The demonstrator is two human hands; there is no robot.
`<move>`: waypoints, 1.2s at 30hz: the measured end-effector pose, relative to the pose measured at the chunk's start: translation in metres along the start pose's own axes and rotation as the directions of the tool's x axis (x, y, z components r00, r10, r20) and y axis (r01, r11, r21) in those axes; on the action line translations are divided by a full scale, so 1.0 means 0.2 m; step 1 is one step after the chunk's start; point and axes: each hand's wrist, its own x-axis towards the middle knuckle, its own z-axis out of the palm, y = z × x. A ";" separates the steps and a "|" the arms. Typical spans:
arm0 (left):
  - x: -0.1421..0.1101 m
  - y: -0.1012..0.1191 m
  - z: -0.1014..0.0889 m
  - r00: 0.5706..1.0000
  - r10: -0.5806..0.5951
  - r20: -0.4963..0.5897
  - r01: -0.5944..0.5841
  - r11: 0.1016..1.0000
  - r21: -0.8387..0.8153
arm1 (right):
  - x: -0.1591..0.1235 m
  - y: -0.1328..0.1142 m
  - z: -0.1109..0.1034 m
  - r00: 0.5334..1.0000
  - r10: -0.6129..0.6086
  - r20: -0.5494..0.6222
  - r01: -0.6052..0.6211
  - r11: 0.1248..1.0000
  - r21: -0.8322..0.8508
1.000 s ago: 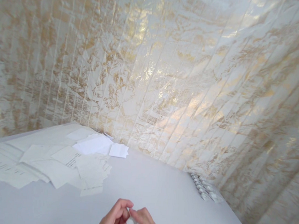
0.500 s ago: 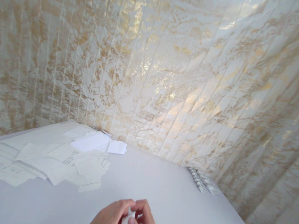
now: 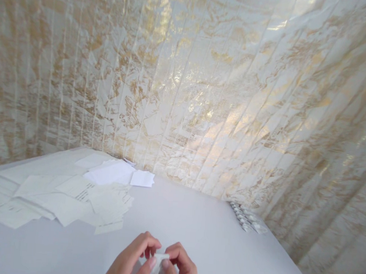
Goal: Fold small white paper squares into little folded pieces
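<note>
A small white piece (image 3: 158, 265) is held between the left hand (image 3: 140, 260) and the right hand (image 3: 181, 265), low in the view and above the near part of the tabletop (image 3: 177, 214). It is narrow and soft-looking, slightly crumpled, with a fairly straight band along its top and a tapering, uneven part hanging below; whether it is paper or a wrapper cannot be told. Its top edge is spanned from hand to hand, and no print can be made out on it.

The piece is pinched on its left side by the left hand, with the thumb laid against it and the fingers curled over. Its right side is pinched by the right hand, the thumb tip pressed near the top and the fingers bent behind.

To the left of the hands and beyond them, overlapping paper sheets (image 3: 70, 200) are spread, some marked with dark lines. Brighter white sheets (image 3: 112, 173) are laid farther off, with a small white stack (image 3: 142, 178) just beside them. Beyond the hands to the right, silvery strips (image 3: 246, 218) are placed near the patterned curtain (image 3: 186, 91).
</note>
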 end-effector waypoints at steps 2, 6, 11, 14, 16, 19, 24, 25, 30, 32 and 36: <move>0.01 0.00 0.00 0.999 0.010 0.039 -0.011 1.000 0.013 | 0.00 -0.01 0.01 1.000 -0.025 0.018 0.025 1.000 0.003; 0.01 -0.04 0.01 0.998 0.009 0.069 -0.010 1.000 0.013 | -0.01 -0.01 0.03 0.999 -0.046 0.013 0.046 0.999 0.014; 0.00 -0.06 0.02 0.994 -0.007 0.107 0.007 1.000 0.004 | 0.00 -0.03 0.02 0.998 -0.063 0.017 0.063 0.998 -0.011; 0.00 -0.06 0.03 0.994 -0.024 0.108 0.026 1.000 -0.012 | 0.01 -0.04 0.00 0.999 -0.026 0.020 0.026 1.000 -0.003; 0.00 -0.05 0.03 0.994 -0.044 0.097 0.047 0.998 -0.033 | 0.02 -0.05 0.00 0.999 0.029 0.016 -0.030 0.999 0.033; 0.01 -0.03 0.03 0.990 -0.096 0.100 0.104 0.991 -0.084 | 0.03 -0.06 0.00 0.992 0.125 0.020 -0.127 0.987 0.103; 0.03 -0.02 0.01 0.946 -0.272 0.178 0.299 0.943 -0.144 | 0.01 -0.03 0.02 0.980 0.196 0.024 -0.198 0.970 0.142; 0.04 -0.02 0.01 0.934 -0.299 0.194 0.331 0.931 -0.154 | 0.01 -0.03 0.02 0.979 0.200 0.028 -0.202 0.970 0.139; 0.05 -0.05 0.01 0.917 -0.343 0.205 0.390 0.882 -0.265 | 0.01 -0.05 0.01 0.993 -0.115 0.002 0.115 0.989 -0.088; 0.05 -0.06 0.02 0.916 -0.350 0.194 0.395 0.868 -0.299 | 0.01 -0.08 0.01 0.963 -0.266 0.045 0.269 0.929 -0.253; 0.05 -0.04 0.02 0.911 -0.356 0.208 0.408 0.853 -0.326 | -0.01 -0.14 0.02 0.930 -0.326 0.170 0.368 0.833 -0.413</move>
